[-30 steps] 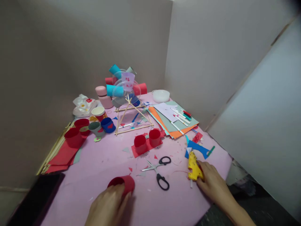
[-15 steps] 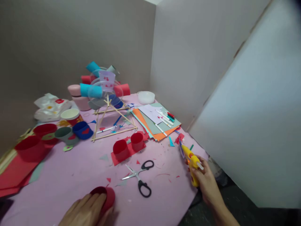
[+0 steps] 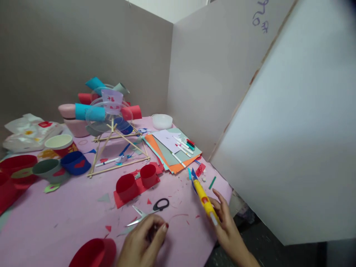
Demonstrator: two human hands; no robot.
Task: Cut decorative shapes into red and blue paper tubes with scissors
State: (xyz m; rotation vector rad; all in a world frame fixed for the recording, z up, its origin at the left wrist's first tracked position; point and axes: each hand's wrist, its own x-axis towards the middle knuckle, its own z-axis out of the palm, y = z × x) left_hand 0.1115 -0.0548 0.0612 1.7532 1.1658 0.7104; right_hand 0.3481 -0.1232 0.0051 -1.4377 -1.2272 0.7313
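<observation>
My left hand (image 3: 143, 241) is curled over the near handle of the scissors (image 3: 136, 218), its thumb and fingers bent round it. The far black loop and the parted blades still show. A red paper ring (image 3: 93, 254) stands to the left of this hand at the lower edge. My right hand (image 3: 225, 224) is beside the yellow glue gun (image 3: 204, 198), fingers spread and partly behind its body. The gun's blue front end points away, near a red scrap (image 3: 200, 170). Two smaller red rings (image 3: 126, 188) stand on a red strip beyond the scissors.
A wheel model on a stick frame (image 3: 119, 171) carries coloured paper cups at the back. Paper sheets (image 3: 172, 159) with markers (image 3: 186, 146) and a white bowl (image 3: 162, 121) lie behind. Decorated cups (image 3: 75, 163) stand left. Grey panels (image 3: 200, 74) enclose the table.
My left hand has left the red ring and moved right onto the scissors. My right hand's fingers have loosened from round the glue gun. The view has turned rightward.
</observation>
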